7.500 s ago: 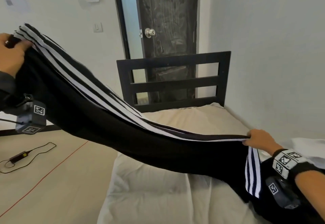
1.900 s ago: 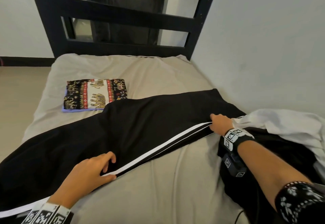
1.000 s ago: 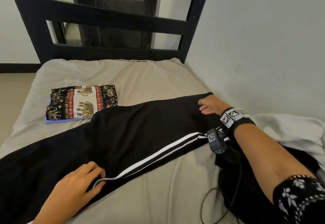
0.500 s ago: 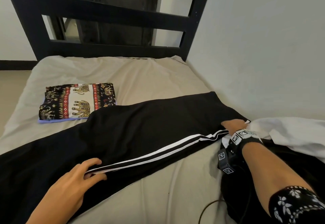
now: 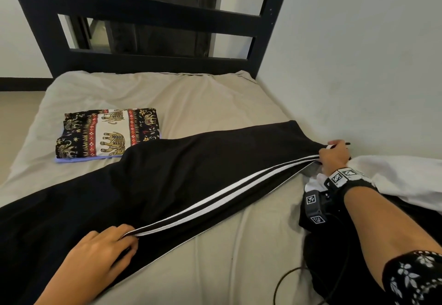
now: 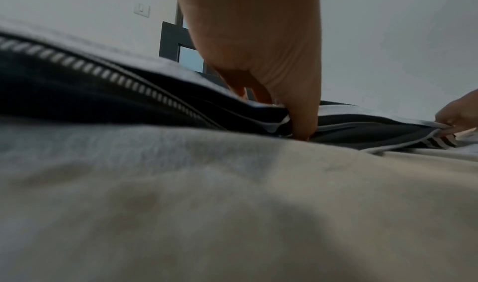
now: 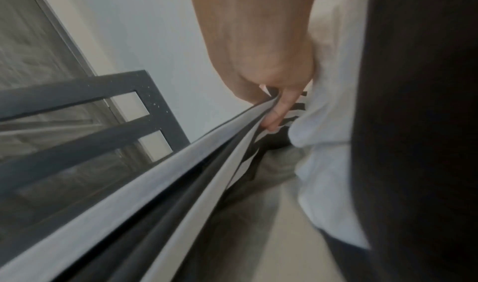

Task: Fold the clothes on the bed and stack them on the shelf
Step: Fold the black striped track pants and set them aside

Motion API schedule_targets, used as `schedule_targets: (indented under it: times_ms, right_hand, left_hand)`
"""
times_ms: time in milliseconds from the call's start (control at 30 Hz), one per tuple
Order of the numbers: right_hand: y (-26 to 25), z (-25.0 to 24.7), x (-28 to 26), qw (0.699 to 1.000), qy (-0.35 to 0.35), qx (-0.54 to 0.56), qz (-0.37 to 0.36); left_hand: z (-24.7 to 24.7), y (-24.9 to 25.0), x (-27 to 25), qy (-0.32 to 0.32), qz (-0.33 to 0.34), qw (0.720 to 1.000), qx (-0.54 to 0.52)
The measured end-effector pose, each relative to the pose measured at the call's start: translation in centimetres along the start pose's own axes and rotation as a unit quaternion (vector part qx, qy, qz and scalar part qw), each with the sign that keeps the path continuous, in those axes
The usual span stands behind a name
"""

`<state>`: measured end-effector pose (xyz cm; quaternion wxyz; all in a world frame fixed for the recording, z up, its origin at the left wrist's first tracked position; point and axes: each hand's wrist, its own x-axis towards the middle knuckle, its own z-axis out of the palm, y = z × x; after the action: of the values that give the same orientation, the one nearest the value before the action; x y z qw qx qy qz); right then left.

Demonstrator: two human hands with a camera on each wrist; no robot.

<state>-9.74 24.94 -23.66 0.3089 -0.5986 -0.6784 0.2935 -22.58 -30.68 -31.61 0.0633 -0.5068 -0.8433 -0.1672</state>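
The black track pants (image 5: pixel 167 180) lie stretched across the bed (image 5: pixel 215 103), running from the left hand (image 5: pixel 105 249) up to the right hand (image 5: pixel 333 155), with the white side stripes (image 5: pixel 222 199) forming a taut line between the two. By the look of it the cloth is thin, soft and light, likely somewhat slick, so it should slide on the sheet and sag wherever it is not held. The striped seam seems the best place to take hold: it gives a straight edge to align, and gripping it at two well-separated spots keeps the leg flat.

The left hand pinches that seam near the middle of the garment; in the left wrist view the thumb (image 6: pixel 302 120) presses down into the fold while the other fingers curl over the stripes. The right hand grips the seam at the far end, close to the wall, fingers (image 7: pixel 279 112) curled round the bunched striped edge and lifting it slightly off the sheet.

Just beyond the left hand, touching or slightly under the pants' edge, lies a folded elephant-print cloth (image 5: pixel 107 134). Beside the right hand is a rumpled white garment (image 5: pixel 394 175), with dark clothing (image 5: pixel 339 276) under the right forearm.
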Motion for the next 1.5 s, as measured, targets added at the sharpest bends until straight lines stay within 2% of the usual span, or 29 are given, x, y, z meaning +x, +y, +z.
schedule_targets:
  times_ms: [67, 100, 167, 233, 267, 300, 333, 367, 400, 467, 500, 567, 633, 700, 767, 800, 867, 933, 1000, 1100, 1167, 1233, 1267, 1433, 1500]
  right_hand:
    - [0.0, -0.1, 0.1, 0.999, 0.001, -0.053, 0.005]
    - [0.1, 0.0, -0.1, 0.993, -0.025, -0.113, 0.018]
    - [0.4, 0.5, -0.5, 0.972, -0.080, -0.219, 0.035]
    - [-0.6, 1.2, -2.1, 0.946, -0.105, -0.304, 0.034]
    - [-1.4, 1.7, -3.2, 0.933, -0.090, -0.348, -0.007]
    - [-2.2, 2.2, -4.2, 0.913, -0.066, -0.393, -0.083]
    - [-3.3, 2.8, -5.3, 0.881, -0.045, -0.435, -0.180]
    - [-4.6, 3.5, -6.6, 0.842, -0.051, -0.464, -0.271]
    - [-6.1, 4.2, -7.9, 0.798, -0.088, -0.485, -0.347]
    - [-9.3, 6.0, -11.1, 0.726, -0.219, -0.480, -0.442]
    - [-10.9, 6.9, -13.0, 0.704, -0.290, -0.458, -0.458]
    - [-13.3, 8.6, -17.3, 0.674, -0.408, -0.399, -0.470]
    - [-14.9, 9.9, -21.8, 0.622, -0.478, -0.399, -0.475]
    - [-15.4, 10.9, -25.8, 0.555, -0.510, -0.458, -0.471]
    - [-14.4, 11.8, -28.7, 0.509, -0.522, -0.525, -0.439]
    - [-13.5, 12.2, -29.5, 0.501, -0.519, -0.553, -0.416]
    - [-11.3, 12.5, -29.9, 0.509, -0.503, -0.586, -0.380]
    - [-10.1, 11.9, -29.4, 0.532, -0.495, -0.592, -0.348]
    - [-9.9, 11.1, -29.1, 0.547, -0.491, -0.597, -0.321]
    - [-9.8, 10.6, -29.7, 0.573, -0.478, -0.594, -0.301]
    - [-9.6, 10.5, -30.6, 0.588, -0.458, -0.593, -0.305]
    - [-9.2, 10.2, -31.5, 0.602, -0.437, -0.585, -0.324]
    - [-8.9, 9.9, -31.9, 0.607, -0.425, -0.580, -0.338]
    - [-7.3, 8.4, -33.3, 0.623, -0.373, -0.558, -0.402]
    - [-7.1, 7.9, -34.0, 0.638, -0.354, -0.539, -0.421]
  left_hand:
    - [-0.2, -0.2, 0.0, -0.018, 0.001, 1.000, -0.021]
    - [-0.5, -0.2, 0.1, -0.032, 0.008, 0.999, -0.032]
    - [-1.1, 0.0, 0.2, -0.068, 0.018, 0.997, -0.041]
    - [-1.6, 0.4, 0.2, -0.088, 0.013, 0.994, -0.059]
    - [-2.1, 0.9, 0.1, -0.091, 0.004, 0.991, -0.097]
    - [-2.7, 1.4, 0.2, -0.080, -0.008, 0.984, -0.157]
    - [-3.4, 1.9, 0.3, -0.095, -0.050, 0.961, -0.253]
    - [-4.2, 2.3, 0.4, -0.119, -0.097, 0.926, -0.344]
    - [-4.7, 2.5, 0.6, -0.110, -0.120, 0.911, -0.380]
    - [-5.3, 2.1, 0.6, -0.040, -0.166, 0.901, -0.399]
    - [-5.5, 1.3, 0.4, 0.000, -0.188, 0.908, -0.374]
    - [-5.9, -1.1, -0.5, 0.064, -0.230, 0.938, -0.252]
    - [-6.7, -3.5, -1.6, 0.077, -0.278, 0.952, -0.102]
    - [-7.7, -4.9, -2.9, -0.006, -0.339, 0.940, -0.026]
    - [-8.2, -5.4, -3.8, -0.127, -0.394, 0.910, -0.005]
    - [-8.4, -5.6, -4.2, -0.185, -0.416, 0.890, -0.004]
    - [-8.4, -6.0, -5.1, -0.274, -0.448, 0.851, 0.001]
    - [-8.5, -6.3, -5.8, -0.311, -0.464, 0.830, 0.007]
    - [-8.8, -6.7, -6.6, -0.321, -0.476, 0.819, 0.016]
    - [-9.6, -7.6, -7.8, -0.285, -0.500, 0.817, -0.022]
    - [-10.3, -8.8, -9.1, -0.204, -0.555, 0.803, -0.077]
    - [-11.3, -9.3, -10.7, -0.102, -0.610, 0.776, -0.123]
    - [-11.7, -9.5, -11.5, -0.077, -0.629, 0.762, -0.136]
    - [-12.3, -9.6, -14.3, -0.117, -0.669, 0.693, -0.241]
    - [-12.7, -9.2, -14.6, -0.082, -0.671, 0.664, -0.320]
